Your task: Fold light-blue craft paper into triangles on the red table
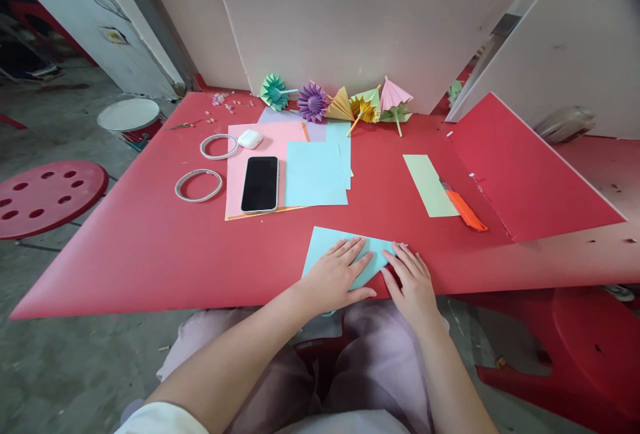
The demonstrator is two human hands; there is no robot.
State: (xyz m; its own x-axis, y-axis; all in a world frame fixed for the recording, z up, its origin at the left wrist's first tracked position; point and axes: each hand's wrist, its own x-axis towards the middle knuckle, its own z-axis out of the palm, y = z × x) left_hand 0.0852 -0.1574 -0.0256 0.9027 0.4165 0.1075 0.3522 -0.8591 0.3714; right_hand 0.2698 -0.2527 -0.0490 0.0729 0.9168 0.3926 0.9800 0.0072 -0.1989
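Observation:
A light blue paper sheet (pixel 325 247), folded into a triangle, lies at the near edge of the red table (pixel 150 241). My left hand (pixel 337 277) rests flat on it, fingers stretched out and spread. My right hand (pixel 413 284) presses flat on the sheet's right corner, fingers extended too. Neither hand holds anything.
Further back lie a black phone (pixel 260 184) on pink paper (pixel 260 141), more blue sheets (pixel 317 173), white earbuds case (pixel 250 139), two tape rings (pixel 199 185), a green strip (pixel 429 184) with an orange cutter (pixel 465 210), folded paper umbrellas (pixel 345 102). A red stool (pixel 45 195) stands left.

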